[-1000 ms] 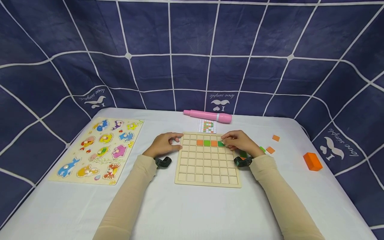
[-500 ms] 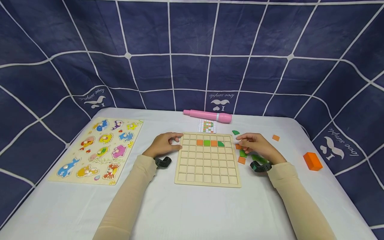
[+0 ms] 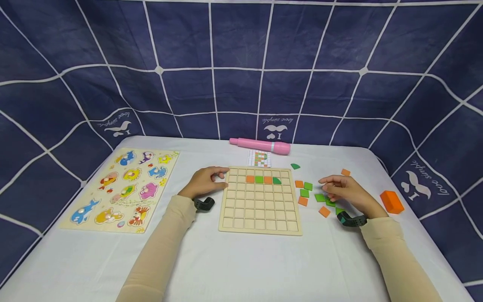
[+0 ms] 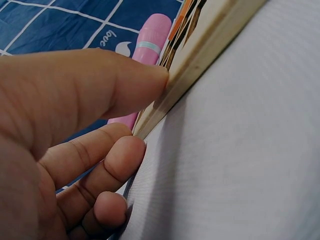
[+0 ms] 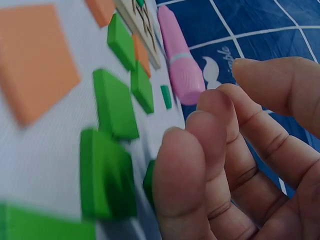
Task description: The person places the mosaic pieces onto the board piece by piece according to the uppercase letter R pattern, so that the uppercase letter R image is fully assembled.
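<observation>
In the head view a wooden grid board [image 3: 260, 212] lies flat. One row holds an orange square tile [image 3: 250, 179], a green square tile [image 3: 258, 179], another orange one and a dark green quarter-round tile [image 3: 277, 180]. My left hand [image 3: 201, 182] rests at the board's left side; in the left wrist view its thumb [image 4: 145, 82] touches the side edge, with the forefinger near the corner. Nothing is between the fingers of my right hand [image 3: 349, 192], which is over loose tiles right of the board. Green tiles [image 5: 115, 105] lie beside its bent fingers in the right wrist view.
A patterned card [image 3: 259, 159] and a pink wand-like tube [image 3: 260, 144] lie behind the board. Left stands a flat animal puzzle [image 3: 126, 214]. An orange block [image 3: 391, 202] is far right, and a loose quarter-round tile [image 3: 295, 166] lies near the board's back right corner.
My right hand has let go of the dark green quarter-round tile in the row and moved right, over the loose tiles. The left hand has stayed at the board's edge.
</observation>
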The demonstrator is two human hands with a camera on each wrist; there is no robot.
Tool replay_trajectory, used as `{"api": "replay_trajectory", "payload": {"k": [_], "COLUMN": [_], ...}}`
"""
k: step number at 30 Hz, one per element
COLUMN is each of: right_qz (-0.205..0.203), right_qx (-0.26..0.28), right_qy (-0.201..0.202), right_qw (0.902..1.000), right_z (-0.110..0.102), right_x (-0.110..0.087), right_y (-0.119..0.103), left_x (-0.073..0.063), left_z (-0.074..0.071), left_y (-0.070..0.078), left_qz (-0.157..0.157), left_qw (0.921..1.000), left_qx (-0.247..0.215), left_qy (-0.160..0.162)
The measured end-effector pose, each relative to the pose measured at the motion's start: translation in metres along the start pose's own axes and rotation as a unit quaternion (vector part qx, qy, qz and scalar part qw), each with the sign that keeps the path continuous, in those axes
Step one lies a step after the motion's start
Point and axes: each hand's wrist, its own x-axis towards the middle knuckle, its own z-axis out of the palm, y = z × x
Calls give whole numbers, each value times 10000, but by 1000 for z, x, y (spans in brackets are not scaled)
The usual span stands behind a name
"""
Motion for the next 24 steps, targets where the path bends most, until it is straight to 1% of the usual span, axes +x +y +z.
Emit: {"api": "replay_trajectory", "payload": {"k": [5, 12, 20, 24], "right_qz": [103, 152, 207, 145], "right_qx": [-102, -139, -302, -177], "right_qy": [62, -17, 169, 217], "right_qw": [9999, 9998, 9992, 9995], "right_z": [-5, -10, -16, -19], "right_x": [-10, -20, -32, -37], "right_y": [4, 9, 18, 23], "left_x": [0, -2, -2, -1], "left_z": [0, -2, -1, 0], "left_y": [-2, -2, -1, 0], "left_qz": [8, 31, 40, 48], "left_qw": [10000, 10000, 10000, 10000], "left_qx": [36, -10, -64, -56], "left_qy": [-13, -5, 5, -4]}}
